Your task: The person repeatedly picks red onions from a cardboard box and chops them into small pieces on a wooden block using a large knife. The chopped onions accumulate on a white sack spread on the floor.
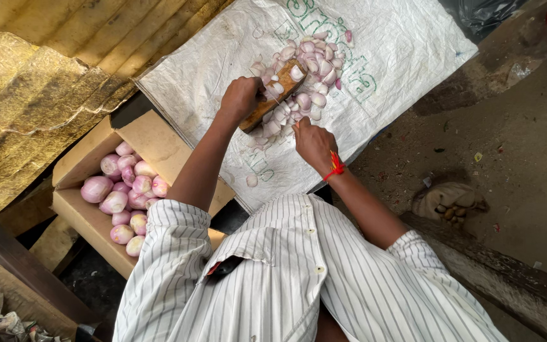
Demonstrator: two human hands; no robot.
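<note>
Peeled onions (pixel 308 60) are being cut on a wooden block (pixel 275 94), gripped by the left hand (pixel 240 96), while the right hand's (pixel 313 142) curled fingers pinch a piece, steadiness being needed next.

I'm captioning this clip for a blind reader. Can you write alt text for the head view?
Seen from above, a person in a striped shirt works at a pile of cut onion pieces on a white woven sack, left hand gripping a wooden block, right hand beside it. A cardboard box of peeled onions sits to the left.
</note>
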